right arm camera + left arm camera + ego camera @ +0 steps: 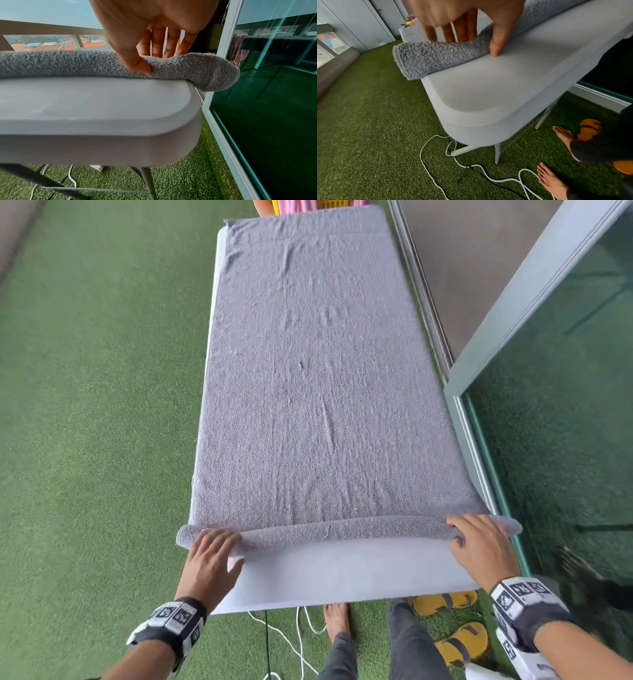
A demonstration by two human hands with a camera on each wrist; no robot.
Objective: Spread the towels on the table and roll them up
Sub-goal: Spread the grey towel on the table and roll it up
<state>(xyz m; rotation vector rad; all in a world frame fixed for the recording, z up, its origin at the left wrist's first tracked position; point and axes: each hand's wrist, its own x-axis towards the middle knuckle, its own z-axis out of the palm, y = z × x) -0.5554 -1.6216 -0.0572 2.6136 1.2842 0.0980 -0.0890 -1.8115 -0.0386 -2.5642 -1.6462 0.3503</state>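
Observation:
A grey towel (315, 378) lies flat along the white table (342, 573), covering most of it. Its near end is rolled into a thin roll (342, 530) across the table's width, both tips overhanging the sides. My left hand (212, 553) holds the roll's left end (436, 59), fingers (462, 36) over its top and thumb behind it on the table. My right hand (479, 542) pinches the right end (197, 67), its thumb (142, 67) pressed into the near side and fingers over the far side.
A glass door panel (565, 405) and its frame run close along the table's right side. Yellow sandals (459, 642), white cables (301, 642) and my bare feet are on the green turf below. A yellow basket (334, 202) with pink cloth (301, 205) sits past the far end.

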